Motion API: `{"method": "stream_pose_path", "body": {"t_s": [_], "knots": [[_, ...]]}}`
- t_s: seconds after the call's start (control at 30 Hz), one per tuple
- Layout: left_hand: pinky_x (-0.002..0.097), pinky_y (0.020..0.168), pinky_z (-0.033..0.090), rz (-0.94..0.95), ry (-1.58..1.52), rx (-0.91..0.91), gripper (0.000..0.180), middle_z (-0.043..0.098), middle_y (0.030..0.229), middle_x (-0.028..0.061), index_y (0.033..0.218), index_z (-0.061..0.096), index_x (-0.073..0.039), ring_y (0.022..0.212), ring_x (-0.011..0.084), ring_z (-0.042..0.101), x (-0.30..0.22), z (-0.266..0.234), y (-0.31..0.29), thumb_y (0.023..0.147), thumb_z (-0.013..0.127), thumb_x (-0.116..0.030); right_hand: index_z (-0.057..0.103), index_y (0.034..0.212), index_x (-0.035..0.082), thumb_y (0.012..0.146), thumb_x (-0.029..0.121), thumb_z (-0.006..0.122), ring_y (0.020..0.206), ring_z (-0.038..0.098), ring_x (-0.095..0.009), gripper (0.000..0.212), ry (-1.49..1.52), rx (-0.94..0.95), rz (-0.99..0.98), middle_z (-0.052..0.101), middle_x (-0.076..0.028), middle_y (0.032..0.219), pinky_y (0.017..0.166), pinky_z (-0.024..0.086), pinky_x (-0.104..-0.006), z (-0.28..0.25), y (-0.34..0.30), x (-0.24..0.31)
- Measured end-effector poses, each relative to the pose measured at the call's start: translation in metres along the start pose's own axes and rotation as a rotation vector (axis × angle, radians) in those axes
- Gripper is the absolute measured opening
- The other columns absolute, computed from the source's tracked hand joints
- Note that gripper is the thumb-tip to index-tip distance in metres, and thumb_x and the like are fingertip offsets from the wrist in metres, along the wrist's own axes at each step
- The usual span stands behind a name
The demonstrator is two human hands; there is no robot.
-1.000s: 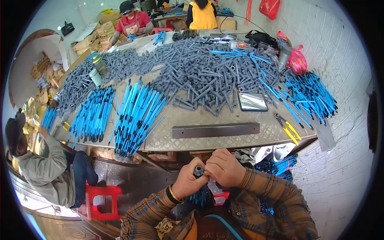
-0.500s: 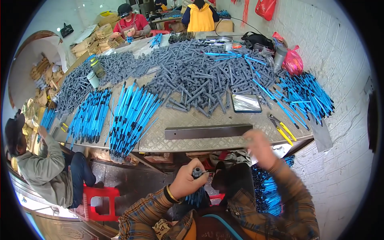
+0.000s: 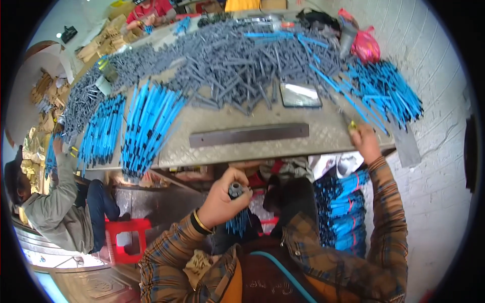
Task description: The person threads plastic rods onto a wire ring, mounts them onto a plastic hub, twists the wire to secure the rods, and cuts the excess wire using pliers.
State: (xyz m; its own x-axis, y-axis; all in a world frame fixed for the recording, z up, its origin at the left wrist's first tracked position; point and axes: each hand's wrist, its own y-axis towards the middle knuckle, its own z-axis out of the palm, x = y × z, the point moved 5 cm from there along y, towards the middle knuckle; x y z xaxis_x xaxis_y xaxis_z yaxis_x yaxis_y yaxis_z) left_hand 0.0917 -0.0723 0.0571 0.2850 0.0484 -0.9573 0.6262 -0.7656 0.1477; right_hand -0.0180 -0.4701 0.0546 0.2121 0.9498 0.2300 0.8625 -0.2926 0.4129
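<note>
Over my lap, my left hand [image 3: 222, 199] is closed round a dark grey plastic part [image 3: 235, 190] with a round hole in its end. Thin blue rods [image 3: 237, 223] hang down below that fist; whether they are joined to the grey part is hidden. At the table's right front edge my right hand [image 3: 367, 145] has its fingers closed on yellow-handled pliers [image 3: 352, 125]. Most of the pliers are covered by the hand, and their jaws are blurred. A dark metal bar [image 3: 250, 135] lies along the front of the table.
Grey plastic tubes [image 3: 227, 65] are heaped across the table [image 3: 172, 154]. Bunches of blue rods [image 3: 151, 121] lie left, more rods [image 3: 389, 93] right. A flat shiny-topped box [image 3: 300, 95] sits between. Tied blue bundles [image 3: 348, 217] stand below right. A co-worker [image 3: 60, 202] sits left.
My right hand has moved right and taken hold of the pliers. My left hand still grips the grey part. The view has tilted down, and the left co-worker's hand has reached to the rods.
</note>
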Motion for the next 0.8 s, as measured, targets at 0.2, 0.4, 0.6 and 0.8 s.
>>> {"method": "stream_pose_path", "body": {"t_s": [0.2, 0.4, 0.6, 0.8], "knots": [[0.0255, 0.074, 0.043, -0.171, -0.069, 0.010, 0.022, 0.054, 0.080, 0.0055, 0.092, 0.048, -0.003, 0.079, 0.0105, 0.053, 0.000, 0.009, 0.002, 0.075, 0.062, -0.004, 0.057, 0.084, 0.006, 0.074, 0.011, 0.063, 0.093, 0.053, -0.031, 0.013, 0.176, 0.063, -0.518, 0.054, -0.013, 0.104, 0.079, 0.042, -0.0386, -0.052, -0.017, 0.164], [0.0226, 0.060, 0.047, -0.112, -0.092, 0.080, 0.020, 0.056, 0.075, 0.0046, 0.093, 0.044, -0.002, 0.066, 0.0095, 0.058, -0.002, 0.012, 0.003, 0.078, 0.056, 0.004, 0.064, 0.093, 0.013, 0.074, 0.018, 0.064, 0.116, 0.043, -0.026, 0.020, -0.172, -0.118, -0.770, 0.046, -0.004, 0.127, 0.097, 0.029, -0.0487, -0.038, -0.014, 0.213], [0.0227, 0.060, 0.047, -0.125, -0.131, 0.068, 0.021, 0.057, 0.075, 0.0047, 0.092, 0.045, -0.002, 0.066, 0.0097, 0.058, -0.005, 0.008, -0.003, 0.077, 0.057, 0.005, 0.064, 0.096, 0.015, 0.076, 0.022, 0.063, 0.123, 0.036, -0.023, 0.021, -0.121, -0.152, -0.809, 0.042, -0.001, 0.132, 0.101, 0.025, -0.0509, -0.015, -0.015, 0.223], [0.0230, 0.061, 0.048, -0.154, -0.129, 0.102, 0.022, 0.058, 0.077, 0.0039, 0.093, 0.046, -0.003, 0.068, 0.0096, 0.059, -0.005, 0.005, -0.002, 0.076, 0.058, 0.006, 0.064, 0.096, 0.016, 0.077, 0.022, 0.062, 0.123, 0.036, -0.023, 0.021, -0.095, -0.121, -0.825, 0.042, 0.000, 0.132, 0.101, 0.026, -0.0506, -0.007, -0.011, 0.230]]}}
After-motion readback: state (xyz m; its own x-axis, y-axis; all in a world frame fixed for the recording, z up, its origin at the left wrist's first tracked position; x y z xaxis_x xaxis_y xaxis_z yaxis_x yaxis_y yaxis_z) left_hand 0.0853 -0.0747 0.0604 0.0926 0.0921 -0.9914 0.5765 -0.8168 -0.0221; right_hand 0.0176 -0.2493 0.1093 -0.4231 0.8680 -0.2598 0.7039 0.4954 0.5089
